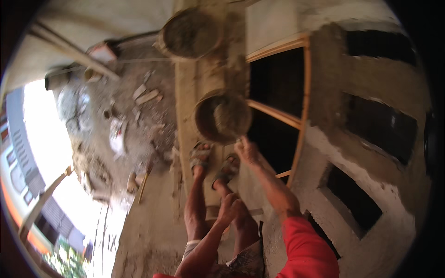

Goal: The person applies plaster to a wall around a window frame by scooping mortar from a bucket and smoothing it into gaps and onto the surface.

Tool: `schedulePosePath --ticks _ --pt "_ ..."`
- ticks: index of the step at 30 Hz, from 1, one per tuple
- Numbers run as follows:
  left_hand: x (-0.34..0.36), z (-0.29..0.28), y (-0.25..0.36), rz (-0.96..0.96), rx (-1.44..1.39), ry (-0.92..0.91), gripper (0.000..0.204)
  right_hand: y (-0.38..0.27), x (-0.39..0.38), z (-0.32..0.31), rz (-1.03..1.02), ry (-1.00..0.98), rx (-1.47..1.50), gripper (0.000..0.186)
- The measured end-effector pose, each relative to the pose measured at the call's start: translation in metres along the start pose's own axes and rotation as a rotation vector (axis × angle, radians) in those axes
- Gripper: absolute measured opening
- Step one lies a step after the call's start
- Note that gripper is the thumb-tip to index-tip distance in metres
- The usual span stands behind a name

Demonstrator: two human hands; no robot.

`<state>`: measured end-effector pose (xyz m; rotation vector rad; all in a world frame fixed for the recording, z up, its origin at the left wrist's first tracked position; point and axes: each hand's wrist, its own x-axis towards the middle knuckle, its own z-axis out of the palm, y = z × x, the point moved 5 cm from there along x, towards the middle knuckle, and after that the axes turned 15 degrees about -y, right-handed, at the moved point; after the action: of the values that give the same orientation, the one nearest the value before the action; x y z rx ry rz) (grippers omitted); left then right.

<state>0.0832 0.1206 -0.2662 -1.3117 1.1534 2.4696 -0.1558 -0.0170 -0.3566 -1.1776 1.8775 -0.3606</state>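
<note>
A round, dark bucket point(200, 121) with grey mortar point(227, 113) inside stands on the planks just beyond my sandalled feet. My right hand point(247, 151) is closed at the near right edge of this bucket. A small pale tip shows at its fingers, but the thing in its grip is too blurred to name. Held back over my thighs, my left hand point(228, 209) has its fingers curled in. Whatever it may hold is hidden.
Farther along the planks point(185, 83) sits a second mortar-filled tub point(190, 34). At the right, a wooden frame point(306, 78) borders dark openings in a rough plastered wall point(324, 111). Down to the left lies ground with rubble point(148, 95); a wooden pole point(79, 53) slants above it.
</note>
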Motion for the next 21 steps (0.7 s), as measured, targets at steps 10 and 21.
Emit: schedulePosePath --ticks 10,21 --pt "-0.008 0.012 0.039 -0.007 -0.134 -0.099 0.029 -0.176 -0.126 -0.311 -0.028 0.099 0.009 0.034" --pt "-0.032 -0.018 0.176 0.012 0.107 0.012 0.034 -0.434 -0.276 -0.619 -0.099 0.108 0.089 0.038"
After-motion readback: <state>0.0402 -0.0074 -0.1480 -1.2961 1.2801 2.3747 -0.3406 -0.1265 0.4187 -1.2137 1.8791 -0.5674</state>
